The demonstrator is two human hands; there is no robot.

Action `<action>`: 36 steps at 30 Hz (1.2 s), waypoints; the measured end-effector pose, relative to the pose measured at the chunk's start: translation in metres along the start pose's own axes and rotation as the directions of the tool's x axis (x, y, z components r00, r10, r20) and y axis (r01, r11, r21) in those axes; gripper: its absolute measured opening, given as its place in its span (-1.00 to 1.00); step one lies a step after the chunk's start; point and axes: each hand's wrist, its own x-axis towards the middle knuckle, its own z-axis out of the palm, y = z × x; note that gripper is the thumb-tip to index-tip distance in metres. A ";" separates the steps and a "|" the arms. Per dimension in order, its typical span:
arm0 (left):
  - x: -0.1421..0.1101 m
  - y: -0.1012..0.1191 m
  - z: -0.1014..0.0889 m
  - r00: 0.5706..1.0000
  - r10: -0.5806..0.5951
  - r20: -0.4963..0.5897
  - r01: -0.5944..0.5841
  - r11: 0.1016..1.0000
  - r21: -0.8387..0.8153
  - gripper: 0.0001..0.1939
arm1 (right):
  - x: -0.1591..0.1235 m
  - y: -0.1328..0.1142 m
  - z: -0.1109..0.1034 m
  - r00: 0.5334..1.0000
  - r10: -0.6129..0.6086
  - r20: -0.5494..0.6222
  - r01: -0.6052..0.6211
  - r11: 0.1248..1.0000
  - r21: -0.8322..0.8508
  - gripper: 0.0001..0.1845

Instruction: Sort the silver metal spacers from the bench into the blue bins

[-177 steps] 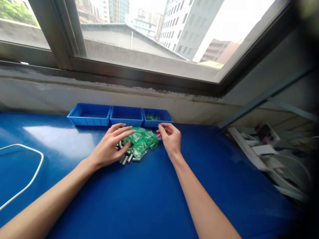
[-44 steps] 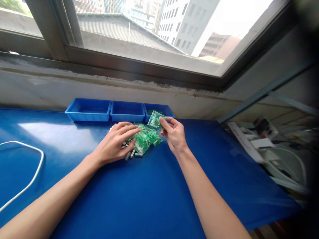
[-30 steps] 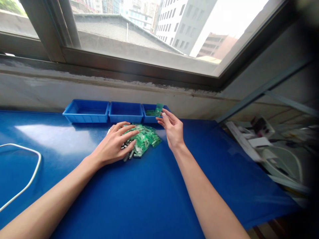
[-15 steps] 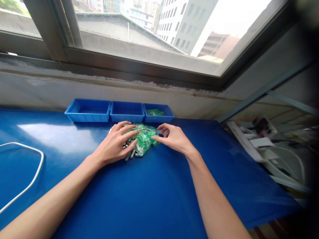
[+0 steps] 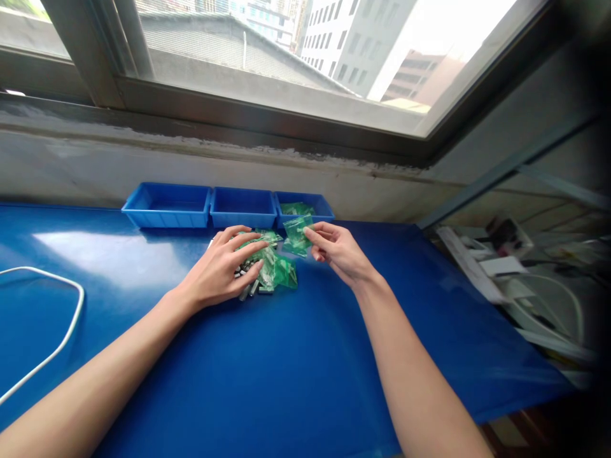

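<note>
Pinched between the thumb and fingers of my right hand (image 5: 337, 249) is a small green plastic bag (image 5: 296, 235), raised just in front of the right-hand bin. My left hand (image 5: 229, 264) rests with fingers spread over the left side of a pile. Green plastic bags (image 5: 277, 268) make up the pile's right side. Small dark and silvery cylindrical pieces (image 5: 252, 289) show below my left fingers; their exact kind I cannot make out. Part of the pile is hidden under that hand.
Three blue bins stand in a row along the wall: a left bin (image 5: 167, 219), a middle bin (image 5: 243, 218) and a right bin (image 5: 324, 208) with green bags (image 5: 296, 208) inside. A white cable (image 5: 76, 312) curves across the blue table (image 5: 267, 381) at left. Papers and clutter (image 5: 477, 267) lie at right.
My right hand has closed on a green bag and lifted it off the pile's right side, toward the right bin. My left hand has stayed on the pile.
</note>
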 end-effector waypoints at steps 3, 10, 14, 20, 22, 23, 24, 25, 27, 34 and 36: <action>0.000 0.001 0.000 1.000 0.006 -0.002 -0.006 1.000 0.001 -0.61 | 0.000 0.002 0.006 0.998 -0.011 0.068 0.008 0.999 0.044 -0.63; 0.000 0.001 0.000 1.000 0.023 0.003 -0.023 0.999 0.032 -0.65 | 0.003 0.009 0.010 0.998 -0.058 -0.005 0.058 0.997 0.054 -0.56; 0.000 0.001 0.000 1.000 0.025 0.013 -0.026 0.999 0.034 -0.65 | 0.015 0.014 0.007 0.932 -0.185 -0.313 0.201 0.979 0.019 -0.57; 0.000 0.002 0.000 1.000 0.014 0.006 -0.014 1.000 0.012 -0.66 | 0.040 0.016 -0.004 0.654 -0.418 -0.631 0.308 0.909 -0.282 -0.71; 0.000 0.001 0.000 1.000 0.014 0.005 -0.014 1.000 0.008 -0.66 | 0.042 0.014 -0.004 0.677 -0.437 -0.592 0.300 0.898 -0.320 -0.70; 0.000 0.001 0.000 1.000 0.014 0.004 -0.014 1.000 0.008 -0.66 | 0.042 0.013 -0.003 0.692 -0.443 -0.570 0.301 0.895 -0.330 -0.72; 0.000 0.001 0.000 1.000 0.013 0.005 -0.013 1.000 0.009 -0.65 | 0.042 0.012 -0.001 0.700 -0.447 -0.557 0.303 0.892 -0.335 -0.74; 0.000 0.001 0.000 1.000 0.012 0.006 -0.012 1.000 0.011 -0.65 | 0.042 0.012 0.001 0.698 -0.449 -0.557 0.307 0.891 -0.334 -0.77; 0.000 0.001 0.000 1.000 0.013 0.008 -0.013 1.000 0.016 -0.65 | 0.043 0.012 0.004 0.676 -0.449 -0.584 0.312 0.893 -0.325 -0.80; -0.001 0.000 0.000 1.000 0.014 0.008 -0.014 1.000 0.013 -0.65 | 0.039 0.017 0.000 0.680 -0.561 -0.472 0.269 0.790 -0.551 -0.59; -0.001 0.000 0.000 1.000 0.013 0.004 -0.013 1.000 0.010 -0.65 | 0.034 0.017 -0.001 0.696 -0.573 -0.433 0.214 0.741 -0.637 -0.60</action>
